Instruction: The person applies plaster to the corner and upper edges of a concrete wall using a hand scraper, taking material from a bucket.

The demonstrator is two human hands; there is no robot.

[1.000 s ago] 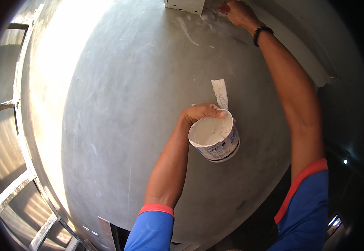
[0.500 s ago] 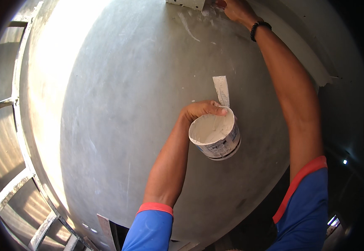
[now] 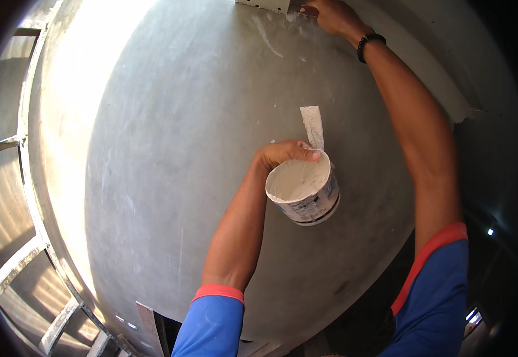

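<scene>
My left hand (image 3: 290, 153) is closed on the rim of a white plastic tub (image 3: 306, 208), thumb inside. Pale filler coats the tub's inner walls and bottom. A flat strip (image 3: 312, 125) smeared with white paste sticks up behind the rim next to my fingers; I cannot tell whether it is a blade or a piece of tape. High up, my right hand (image 3: 336, 19) is closed on a putty knife (image 3: 295, 8), its blade by the end of a white perforated profile (image 3: 265, 5). The knife's handle is hidden in my hand.
A grey plastered wall (image 3: 169, 166) fills the middle, with white smears near the top. A paint-spattered metal ladder or scaffold frame (image 3: 24, 172) stands at left in bright light. A board (image 3: 147, 324) leans at bottom left. A white edge (image 3: 417, 59) runs along the upper right.
My right hand and the knife have shifted slightly left at the profile's end, and the blade shows more. The tub in my left hand has moved very slightly up and left.
</scene>
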